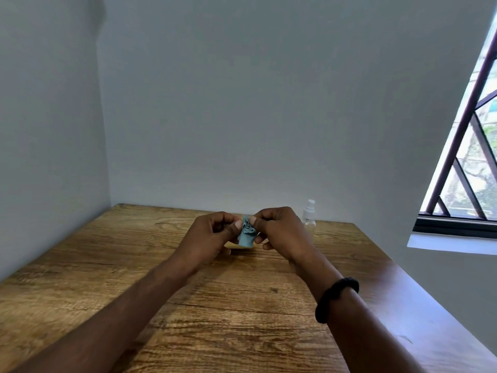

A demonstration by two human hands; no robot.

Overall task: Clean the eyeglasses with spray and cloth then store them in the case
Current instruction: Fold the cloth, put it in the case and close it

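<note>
A small blue-grey cleaning cloth (pixel 246 232) hangs bunched between my two hands above the middle of the wooden table (pixel 107 265). My left hand (pixel 212 235) pinches its left side with thumb and fingers. My right hand (pixel 279 230) pinches its right side. A pale yellow thing (pixel 234 246), partly hidden, shows just under the cloth and my hands; I cannot tell what it is. A clear spray bottle (pixel 309 216) with a white nozzle stands upright behind my right hand near the wall. The eyeglasses are not visible.
The table sits in a corner, with walls on the left and at the back. A barred window (pixel 468 162) is on the right. A black band (pixel 336 300) circles my right wrist.
</note>
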